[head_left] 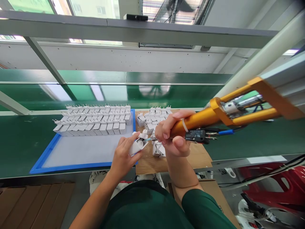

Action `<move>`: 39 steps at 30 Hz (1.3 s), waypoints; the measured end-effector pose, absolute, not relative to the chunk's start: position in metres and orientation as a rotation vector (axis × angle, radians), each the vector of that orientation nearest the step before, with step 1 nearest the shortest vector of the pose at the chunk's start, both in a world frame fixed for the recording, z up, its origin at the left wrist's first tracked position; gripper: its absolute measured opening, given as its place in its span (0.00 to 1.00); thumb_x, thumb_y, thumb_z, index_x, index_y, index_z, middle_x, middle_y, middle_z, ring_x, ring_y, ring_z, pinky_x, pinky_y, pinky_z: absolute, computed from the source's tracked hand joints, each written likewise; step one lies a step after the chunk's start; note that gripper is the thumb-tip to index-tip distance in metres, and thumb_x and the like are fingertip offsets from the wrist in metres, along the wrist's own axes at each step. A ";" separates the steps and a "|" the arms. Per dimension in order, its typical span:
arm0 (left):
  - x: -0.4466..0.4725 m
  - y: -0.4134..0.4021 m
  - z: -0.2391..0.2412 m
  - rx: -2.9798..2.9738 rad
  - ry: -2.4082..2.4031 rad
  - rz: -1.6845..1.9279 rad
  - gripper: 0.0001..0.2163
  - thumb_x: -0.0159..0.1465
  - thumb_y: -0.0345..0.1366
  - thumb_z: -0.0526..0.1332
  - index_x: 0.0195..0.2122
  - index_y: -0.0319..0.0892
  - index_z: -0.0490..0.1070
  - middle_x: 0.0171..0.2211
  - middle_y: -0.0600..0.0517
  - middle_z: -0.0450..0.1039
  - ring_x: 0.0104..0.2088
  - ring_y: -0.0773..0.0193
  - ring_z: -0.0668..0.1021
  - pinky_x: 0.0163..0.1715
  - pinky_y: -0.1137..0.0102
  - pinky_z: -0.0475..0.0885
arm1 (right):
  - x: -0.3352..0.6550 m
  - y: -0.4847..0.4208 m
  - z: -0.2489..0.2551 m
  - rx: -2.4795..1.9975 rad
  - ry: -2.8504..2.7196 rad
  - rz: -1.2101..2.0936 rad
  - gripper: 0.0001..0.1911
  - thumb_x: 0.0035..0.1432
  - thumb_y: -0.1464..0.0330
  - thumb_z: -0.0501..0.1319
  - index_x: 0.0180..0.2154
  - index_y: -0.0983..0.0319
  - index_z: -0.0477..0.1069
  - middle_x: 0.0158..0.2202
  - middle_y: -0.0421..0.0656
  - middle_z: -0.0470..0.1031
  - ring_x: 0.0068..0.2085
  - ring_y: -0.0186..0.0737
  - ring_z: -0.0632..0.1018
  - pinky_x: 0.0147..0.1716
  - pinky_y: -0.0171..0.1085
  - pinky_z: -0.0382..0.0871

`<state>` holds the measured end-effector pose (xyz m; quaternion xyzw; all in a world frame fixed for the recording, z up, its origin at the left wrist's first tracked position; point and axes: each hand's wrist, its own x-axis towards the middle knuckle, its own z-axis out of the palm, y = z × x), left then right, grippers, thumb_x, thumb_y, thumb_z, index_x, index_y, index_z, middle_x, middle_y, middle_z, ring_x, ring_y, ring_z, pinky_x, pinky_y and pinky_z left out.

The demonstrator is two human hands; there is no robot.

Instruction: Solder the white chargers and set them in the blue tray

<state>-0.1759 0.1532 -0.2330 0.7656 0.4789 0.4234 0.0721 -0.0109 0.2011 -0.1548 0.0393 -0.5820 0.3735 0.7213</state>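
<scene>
My left hand (124, 156) is closed around a small white plastic housing (138, 146), tilted so that its opening faces right. In my right hand (172, 132) is a gold-coloured powered screwdriver (196, 122), with its body slanting up to the right. A small black switch (197, 135) with wires is fixed along the tool's underside. The thin tip of the tool reaches the open side of the housing; I cannot tell whether it touches. Behind my right hand, more white housings (154, 116) stand on a brown cardboard sheet (149, 162), partly hidden by the hand.
Left of my hands, a blue-edged white tray (81, 152) holds several rows of white housings (95, 122). Both lie on a green worktable (14, 143). A grey crossbar (95, 30) spans above. At lower right are a red plastic stool (267, 184) and cables; brown cartons (35, 203) sit lower left.
</scene>
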 end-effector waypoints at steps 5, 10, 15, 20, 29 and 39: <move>-0.175 0.153 -0.234 2.301 1.447 1.275 0.26 0.64 0.30 0.64 0.63 0.49 0.65 0.47 0.51 0.78 0.38 0.61 0.74 0.42 0.67 0.74 | -0.011 0.200 -0.153 0.096 -1.297 0.814 0.17 0.58 0.62 0.65 0.49 0.55 0.69 0.23 0.30 0.61 0.15 0.24 0.59 0.12 0.27 0.58; -0.176 0.152 -0.233 2.277 1.471 1.261 0.25 0.64 0.31 0.64 0.62 0.49 0.65 0.46 0.50 0.78 0.39 0.60 0.75 0.41 0.67 0.74 | -0.010 0.199 -0.152 0.070 -1.316 0.802 0.16 0.58 0.62 0.64 0.49 0.53 0.68 0.22 0.29 0.60 0.14 0.24 0.59 0.11 0.27 0.56; -0.176 0.152 -0.234 2.270 1.474 1.273 0.24 0.64 0.32 0.64 0.62 0.49 0.66 0.45 0.49 0.78 0.39 0.60 0.75 0.41 0.67 0.74 | -0.009 0.199 -0.155 0.024 -1.314 0.792 0.16 0.58 0.61 0.64 0.48 0.53 0.68 0.21 0.29 0.60 0.14 0.25 0.59 0.10 0.28 0.56; -0.175 0.152 -0.234 2.232 1.474 1.277 0.23 0.64 0.32 0.64 0.61 0.47 0.67 0.45 0.49 0.78 0.39 0.60 0.76 0.40 0.67 0.74 | -0.009 0.201 -0.156 0.001 -1.311 0.765 0.18 0.56 0.57 0.66 0.47 0.52 0.66 0.20 0.28 0.61 0.12 0.25 0.60 0.08 0.27 0.57; -0.170 0.161 -0.268 1.634 1.201 1.281 0.25 0.64 0.37 0.66 0.62 0.46 0.65 0.57 0.44 0.74 0.56 0.55 0.77 0.49 0.64 0.76 | -0.014 0.194 -0.151 0.058 -1.289 0.793 0.17 0.57 0.58 0.65 0.47 0.52 0.68 0.22 0.29 0.60 0.13 0.24 0.60 0.09 0.27 0.58; -0.145 0.162 -0.275 1.412 0.982 1.339 0.26 0.62 0.41 0.68 0.60 0.49 0.64 0.59 0.45 0.73 0.60 0.53 0.75 0.54 0.62 0.75 | -0.020 0.189 -0.148 0.048 -1.274 0.802 0.18 0.57 0.57 0.65 0.48 0.52 0.68 0.22 0.29 0.61 0.13 0.26 0.61 0.10 0.29 0.59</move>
